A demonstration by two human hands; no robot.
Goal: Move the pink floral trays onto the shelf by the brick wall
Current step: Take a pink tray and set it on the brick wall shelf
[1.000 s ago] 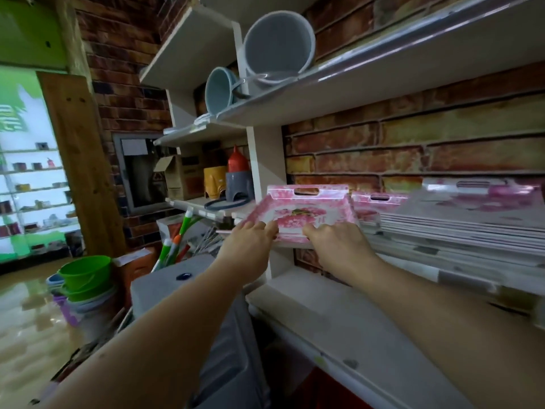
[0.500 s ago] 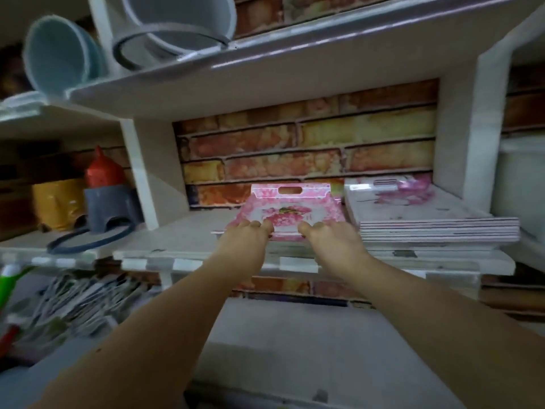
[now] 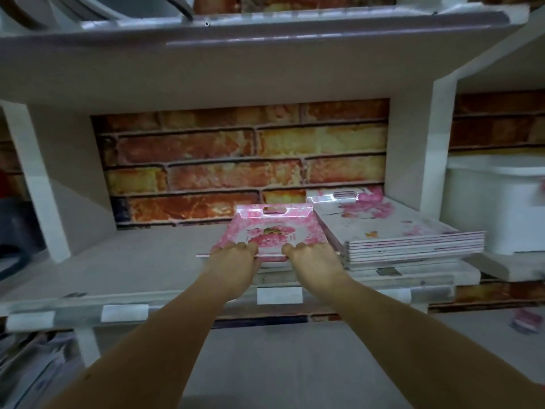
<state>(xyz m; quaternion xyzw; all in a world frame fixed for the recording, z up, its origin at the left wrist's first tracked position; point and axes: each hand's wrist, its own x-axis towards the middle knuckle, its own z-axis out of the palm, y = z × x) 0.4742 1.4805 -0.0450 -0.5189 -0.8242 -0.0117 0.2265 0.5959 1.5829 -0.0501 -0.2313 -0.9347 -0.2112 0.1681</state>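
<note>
I hold a pink floral tray [image 3: 272, 231] by its near edge with both hands, my left hand [image 3: 233, 262] on the left part of that edge and my right hand [image 3: 312, 262] on the right part, fingers curled over the rim and onto the tray's top face. The tray sits low over the shelf [image 3: 132, 261], its far end with the cut-out handle pointing toward the brick wall [image 3: 241, 160]; I cannot tell whether its underside already rests on the board or hangs just above it. Just beside it on the right lies a stack of floral trays [image 3: 410, 240], paler and with pink blossoms printed on the top one, their edges layered toward me, and my right hand is close to the stack's near left corner. Right of the shelf's upright panel [image 3: 436, 149] stands a white container [image 3: 495, 208] in the next bay. White label strips [image 3: 279, 295] are fixed along the shelf's front edge. Above, a second shelf board [image 3: 236, 51] carries grey rounded vessels [image 3: 97, 7], only partly in view. My forearms reach up from the bottom of the view toward the tray.
</note>
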